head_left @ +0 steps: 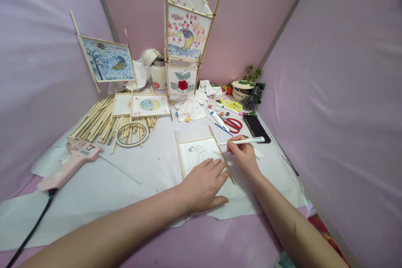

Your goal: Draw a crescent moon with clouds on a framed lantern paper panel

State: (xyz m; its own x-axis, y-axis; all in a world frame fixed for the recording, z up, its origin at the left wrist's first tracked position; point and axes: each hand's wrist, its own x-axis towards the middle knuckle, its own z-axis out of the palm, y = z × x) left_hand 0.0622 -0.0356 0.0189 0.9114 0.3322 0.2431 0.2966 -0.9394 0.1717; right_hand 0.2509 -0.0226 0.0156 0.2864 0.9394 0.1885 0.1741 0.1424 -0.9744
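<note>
In front of me lies a white panel (189,160) framed with thin wooden sticks, with a crescent moon and a small star drawn on it in dark outline. My left hand (205,180) rests flat over its lower part, fingers stretched out, hiding that area. At the panel's right edge, my right hand (243,155) grips a white pen (248,140) between thumb and fingers. The pen lies nearly level, its tip pointing left near the right-hand stick. Whether the tip touches the panel I cannot tell.
A pink glue gun (73,163) with a black cord lies left. Behind it are a pile of wooden sticks (97,119) and a tape roll (132,135). A tall painted lantern frame (188,35) stands at the back. Red scissors (233,125) and a phone (256,128) lie right.
</note>
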